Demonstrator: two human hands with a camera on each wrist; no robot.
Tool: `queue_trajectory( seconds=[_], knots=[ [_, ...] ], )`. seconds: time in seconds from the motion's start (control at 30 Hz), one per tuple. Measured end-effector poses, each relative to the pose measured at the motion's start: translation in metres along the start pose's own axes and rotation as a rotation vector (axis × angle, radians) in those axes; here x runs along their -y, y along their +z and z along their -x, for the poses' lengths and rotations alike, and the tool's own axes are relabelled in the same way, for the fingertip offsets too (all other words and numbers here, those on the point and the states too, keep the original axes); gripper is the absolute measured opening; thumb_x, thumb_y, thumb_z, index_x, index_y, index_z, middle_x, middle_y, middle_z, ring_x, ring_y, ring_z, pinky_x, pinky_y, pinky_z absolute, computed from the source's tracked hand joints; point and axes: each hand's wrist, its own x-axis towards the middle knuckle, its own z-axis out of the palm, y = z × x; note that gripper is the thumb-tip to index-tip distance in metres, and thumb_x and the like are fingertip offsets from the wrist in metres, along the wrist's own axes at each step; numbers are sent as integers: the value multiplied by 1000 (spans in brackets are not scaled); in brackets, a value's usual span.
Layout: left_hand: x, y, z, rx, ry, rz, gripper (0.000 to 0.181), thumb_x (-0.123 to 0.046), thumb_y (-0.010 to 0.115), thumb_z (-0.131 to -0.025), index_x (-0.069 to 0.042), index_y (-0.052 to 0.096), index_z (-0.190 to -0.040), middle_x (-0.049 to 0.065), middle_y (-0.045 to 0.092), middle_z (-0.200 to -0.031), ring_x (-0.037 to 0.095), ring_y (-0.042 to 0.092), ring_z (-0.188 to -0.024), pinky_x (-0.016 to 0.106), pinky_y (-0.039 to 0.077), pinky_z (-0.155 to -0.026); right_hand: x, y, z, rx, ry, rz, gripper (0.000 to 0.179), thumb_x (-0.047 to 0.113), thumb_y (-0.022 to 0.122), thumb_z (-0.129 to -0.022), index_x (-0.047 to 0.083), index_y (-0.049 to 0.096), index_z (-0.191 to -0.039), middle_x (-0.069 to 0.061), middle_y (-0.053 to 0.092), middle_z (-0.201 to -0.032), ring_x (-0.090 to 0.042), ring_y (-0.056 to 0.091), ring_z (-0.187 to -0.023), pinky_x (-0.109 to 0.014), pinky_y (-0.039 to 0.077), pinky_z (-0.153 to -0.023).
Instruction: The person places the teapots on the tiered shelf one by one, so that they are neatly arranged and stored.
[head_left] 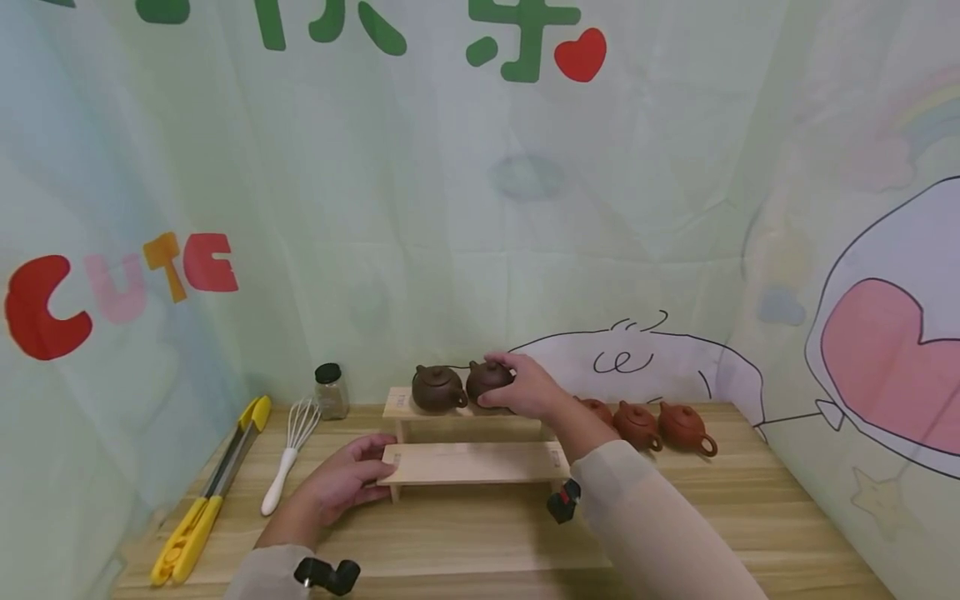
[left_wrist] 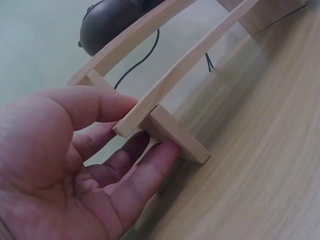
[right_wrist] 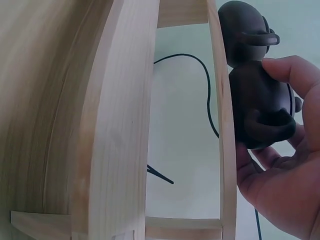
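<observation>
A two-step wooden stand [head_left: 476, 463] sits on the table. My left hand [head_left: 351, 477] grips the left end of its lower step, thumb on top and fingers beneath, as the left wrist view shows. On the upper step are two dark brown teapots: one at the left [head_left: 437, 389], and a second teapot [right_wrist: 262, 102] close to its right. My right hand [head_left: 531, 388] holds that second teapot between thumb and fingers; in the right wrist view its base is at the step. The lower step bears nothing.
Three reddish-brown teapots, one a teapot [head_left: 683, 427] at the far end, stand right of the stand, partly behind my right arm. At left lie yellow-handled tongs [head_left: 212, 492] and a white-handled whisk [head_left: 288, 454], near a black-lidded jar [head_left: 331, 391]. A printed cloth [head_left: 420, 208] hangs behind.
</observation>
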Motion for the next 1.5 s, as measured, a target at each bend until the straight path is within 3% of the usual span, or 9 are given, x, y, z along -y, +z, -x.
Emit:
queue_trajectory(
  seconds=[0.2, 0.47, 0.6, 0.87, 0.97, 1.27, 1.5],
  knots=[
    [-1, 0, 2, -2, 2, -1, 63, -13, 70, -100, -2, 44, -156, 25, 45, -156, 25, 67, -120, 46, 62, -96, 1, -1, 12, -21, 25, -82, 82, 32, 87, -88, 13, 51, -159, -12, 60, -153, -33, 61, -137, -51, 53, -111],
    [5, 2, -1, 8, 2, 9, 63, -12, 70, -101, -3, 43, -156, 26, 43, -158, 25, 66, -121, 46, 62, -98, -11, -9, 54, -117, 71, -156, 71, 41, 83, -92, 27, 54, -156, -1, 53, -162, -34, 54, -145, -58, 54, -109],
    [6, 1, -2, 2, 0, 3, 63, -13, 70, -101, -4, 43, -157, 26, 42, -159, 25, 66, -121, 47, 62, -99, -16, -12, 79, -172, 93, -175, 64, 38, 83, -93, 30, 58, -151, -3, 56, -157, -34, 57, -143, -57, 55, -109],
    [5, 3, -1, -17, -3, -1, 62, -12, 70, -100, -3, 45, -155, 25, 45, -158, 25, 67, -120, 47, 62, -97, -37, -11, 116, -240, 102, -166, 59, 36, 87, -90, 25, 65, -144, -7, 67, -144, -32, 64, -132, -55, 52, -112],
    [5, 3, 0, -23, -4, 1, 62, -11, 70, -100, -3, 44, -156, 25, 45, -158, 25, 67, -121, 47, 62, -97, -49, -16, 124, -259, 108, -188, 60, 32, 87, -90, 20, 65, -144, -9, 68, -144, -32, 63, -135, -58, 48, -118],
    [0, 4, 2, -26, -5, -4, 62, -12, 70, -100, -4, 45, -156, 25, 43, -160, 26, 67, -122, 46, 63, -97, -84, -43, 142, -292, 142, -181, 58, 27, 85, -92, 11, 63, -144, -15, 69, -143, -34, 65, -133, -52, 54, -113],
    [-1, 3, 2, -21, -4, -5, 62, -12, 70, -100, -3, 45, -156, 25, 44, -159, 25, 68, -120, 45, 63, -95, -106, -47, 146, -295, 239, -122, 63, 30, 87, -90, 9, 62, -144, -18, 64, -148, -40, 58, -140, -61, 44, -119]
  ],
)
